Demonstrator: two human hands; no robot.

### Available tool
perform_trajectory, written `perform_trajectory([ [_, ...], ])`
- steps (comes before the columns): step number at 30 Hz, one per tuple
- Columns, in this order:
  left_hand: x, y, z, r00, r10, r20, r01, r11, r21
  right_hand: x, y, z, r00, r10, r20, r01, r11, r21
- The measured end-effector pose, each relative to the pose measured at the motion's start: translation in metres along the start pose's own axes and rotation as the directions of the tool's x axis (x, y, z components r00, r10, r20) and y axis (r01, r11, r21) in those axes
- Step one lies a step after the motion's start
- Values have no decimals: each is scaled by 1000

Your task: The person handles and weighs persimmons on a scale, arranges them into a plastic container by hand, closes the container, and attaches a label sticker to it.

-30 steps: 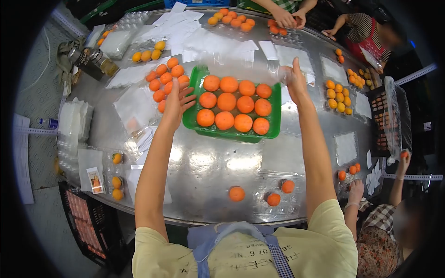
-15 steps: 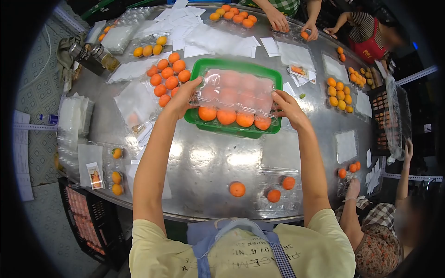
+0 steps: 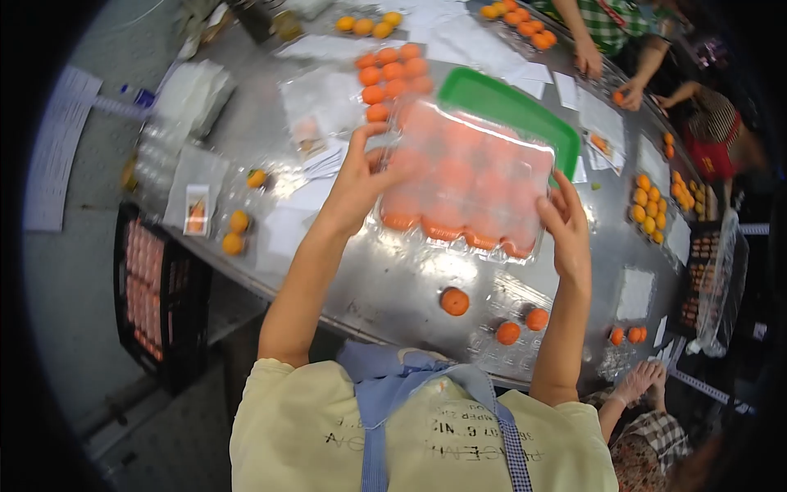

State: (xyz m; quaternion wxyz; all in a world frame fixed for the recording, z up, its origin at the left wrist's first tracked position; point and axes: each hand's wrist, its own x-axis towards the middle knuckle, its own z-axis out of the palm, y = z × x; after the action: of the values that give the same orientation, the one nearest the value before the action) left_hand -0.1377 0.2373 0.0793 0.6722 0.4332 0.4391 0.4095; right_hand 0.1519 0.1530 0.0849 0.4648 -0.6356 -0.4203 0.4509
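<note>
A clear plastic pack of orange persimmons (image 3: 467,176) is held up between my two hands, with a whitish sheet over the fruit. My left hand (image 3: 361,176) grips the pack's left side, fingers bent at its edge. On the opposite side, my right hand (image 3: 566,217) has its fingers pressed against the edge. Behind the pack, partly hidden by it, lies a green tray (image 3: 512,107) on the metal table (image 3: 385,283). Nearer my body are a loose persimmon (image 3: 455,301) and a clear pack (image 3: 520,328) with two persimmons in it.
Rows of persimmons (image 3: 393,74) stand behind my left hand. A black crate (image 3: 156,287) of packed fruit is on the left, below the table edge. Co-workers' hands (image 3: 631,92) handle fruit at the far right, and a gloved hand (image 3: 639,379) is at the lower right.
The pack has come up off the green tray and toward me, held in both hands. My view has turned, so the table appears tilted, with more of the left floor and crate showing.
</note>
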Motion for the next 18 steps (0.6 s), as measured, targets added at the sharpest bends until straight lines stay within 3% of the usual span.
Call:
perform_trajectory([
  [6, -107, -50, -88, 972, -134, -194, 121, 989, -80, -59, 56, 86, 970, -2, 244, 0, 1000, 8],
  [10, -138, -106, -138, 958, -174, -227, 144, 979, -144, -80, 117, 134, 949, 106, 298, -82, 992, -92],
  [18, -143, -166, -176, 968, -160, -196, 161, 987, -13, -96, 163, 161, 956, 196, 217, -148, 964, -219],
])
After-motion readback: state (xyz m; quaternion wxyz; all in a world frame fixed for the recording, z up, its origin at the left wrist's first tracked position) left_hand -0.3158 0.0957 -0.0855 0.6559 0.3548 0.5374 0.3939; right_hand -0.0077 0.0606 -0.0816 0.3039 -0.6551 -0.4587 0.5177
